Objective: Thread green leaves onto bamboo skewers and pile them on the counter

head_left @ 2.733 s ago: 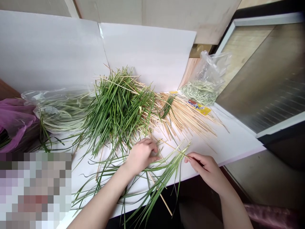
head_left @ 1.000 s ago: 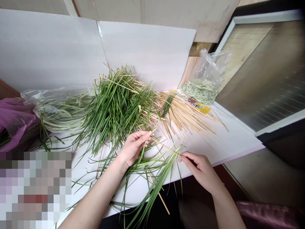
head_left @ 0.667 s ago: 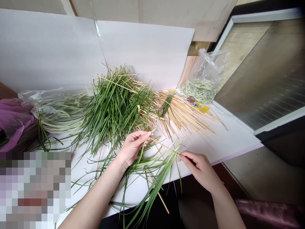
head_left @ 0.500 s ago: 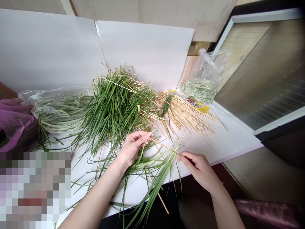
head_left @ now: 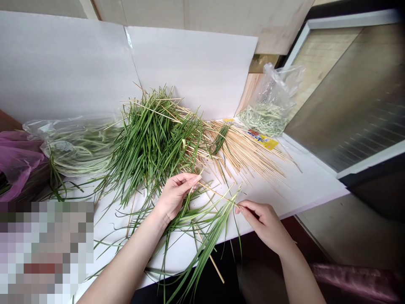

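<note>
My left hand pinches the pale end of a garlic chive between thumb and forefinger, at the far tip of a thin bamboo skewer. The skewer's other end is pinched by my right hand. Several garlic chives hang from the skewer close to my right fingers, their green leaves drooping past the table edge. Whether the skewer tip touches the chive in my left fingers is hard to see. Loose chive leaves lie under and beside my left forearm.
Behind my hands rises a large heap of chives with skewers across it. Many bare bamboo skewers fan out to its right. Clear bags of greens stand at left and right. A purple bag sits far left.
The pale chive end at my left fingertips has shifted slightly left. Both hands and the skewer are otherwise almost still.
</note>
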Demonstrator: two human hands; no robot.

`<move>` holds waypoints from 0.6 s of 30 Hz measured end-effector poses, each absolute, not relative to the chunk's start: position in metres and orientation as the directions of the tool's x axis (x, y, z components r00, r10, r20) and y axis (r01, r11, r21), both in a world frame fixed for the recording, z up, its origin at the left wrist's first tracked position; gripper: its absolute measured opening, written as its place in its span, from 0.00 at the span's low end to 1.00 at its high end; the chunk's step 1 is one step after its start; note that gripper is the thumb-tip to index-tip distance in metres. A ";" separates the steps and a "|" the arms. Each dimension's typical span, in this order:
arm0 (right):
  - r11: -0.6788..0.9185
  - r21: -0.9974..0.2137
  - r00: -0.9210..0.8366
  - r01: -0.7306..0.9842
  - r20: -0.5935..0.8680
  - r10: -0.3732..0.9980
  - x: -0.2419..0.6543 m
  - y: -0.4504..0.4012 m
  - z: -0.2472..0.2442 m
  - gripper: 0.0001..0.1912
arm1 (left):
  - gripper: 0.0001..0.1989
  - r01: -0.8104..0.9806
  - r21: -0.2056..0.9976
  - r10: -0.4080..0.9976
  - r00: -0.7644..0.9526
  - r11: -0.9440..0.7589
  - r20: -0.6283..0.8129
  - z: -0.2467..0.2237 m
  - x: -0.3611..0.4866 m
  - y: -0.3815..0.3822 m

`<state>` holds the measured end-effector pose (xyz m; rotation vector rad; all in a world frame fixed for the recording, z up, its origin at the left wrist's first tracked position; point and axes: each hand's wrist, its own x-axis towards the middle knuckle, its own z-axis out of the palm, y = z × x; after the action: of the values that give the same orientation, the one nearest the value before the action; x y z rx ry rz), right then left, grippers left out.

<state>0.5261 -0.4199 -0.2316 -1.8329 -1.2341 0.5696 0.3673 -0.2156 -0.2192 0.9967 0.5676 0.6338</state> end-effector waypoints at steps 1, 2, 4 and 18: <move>-0.168 -0.833 0.412 0.528 0.078 0.908 0.526 -0.420 -0.232 0.18 | 0.11 -0.222 0.893 0.715 0.685 0.391 -0.142 -0.219 0.367 -0.215; -0.167 -0.832 0.410 0.528 0.078 0.909 0.527 -0.420 -0.232 0.18 | 0.11 -0.223 0.895 0.717 0.683 0.385 -0.138 -0.220 0.367 -0.215; -0.169 -0.829 0.409 0.534 0.078 0.909 0.527 -0.420 -0.232 0.18 | 0.11 -0.228 0.900 0.724 0.678 0.372 -0.127 -0.220 0.367 -0.215; -0.176 -0.812 0.414 0.556 0.088 0.906 0.524 -0.419 -0.233 0.18 | 0.08 -0.223 0.926 0.731 0.679 0.305 -0.077 -0.226 0.369 -0.216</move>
<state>0.5237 -0.4190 -0.2326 -1.8563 -1.2524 0.5420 0.3687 -0.2158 -0.2255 1.0879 0.5498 0.6750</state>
